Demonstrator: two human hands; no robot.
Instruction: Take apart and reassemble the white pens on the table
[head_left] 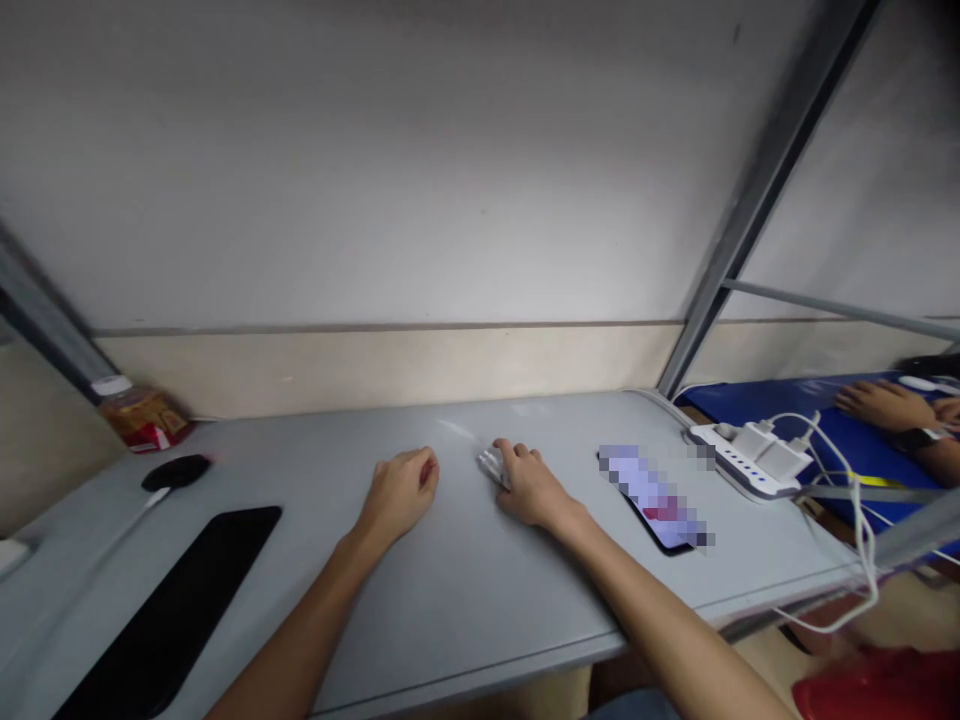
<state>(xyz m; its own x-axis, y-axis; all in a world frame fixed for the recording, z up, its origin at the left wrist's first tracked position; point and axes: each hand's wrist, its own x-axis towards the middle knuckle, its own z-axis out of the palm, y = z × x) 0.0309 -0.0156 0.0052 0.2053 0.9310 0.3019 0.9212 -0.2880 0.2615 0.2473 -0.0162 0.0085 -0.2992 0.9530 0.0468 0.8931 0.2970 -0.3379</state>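
Note:
Above the middle of the grey desk (pixel 442 610), my left hand (pixel 401 490) is curled into a loose fist. No object shows between its fingers. A short way to the right, my right hand (pixel 531 485) is closed around a small clear, shiny piece (pixel 491 464) that looks like plastic. My fingers cover part of it, and its exact kind cannot be made out. A gap of bare desk separates the two hands. Right of my right hand lies a phone (pixel 651 495) with a lit, blurred-out screen.
Left on the desk are a long black flat object (pixel 176 610), a black round pad (pixel 176 472) with a white cable and a bottle (pixel 142 415) with a red label. At right, a power strip (pixel 742 460) holds white plugs. Beyond the metal frame, another person's hand (pixel 885 405) rests on a blue surface.

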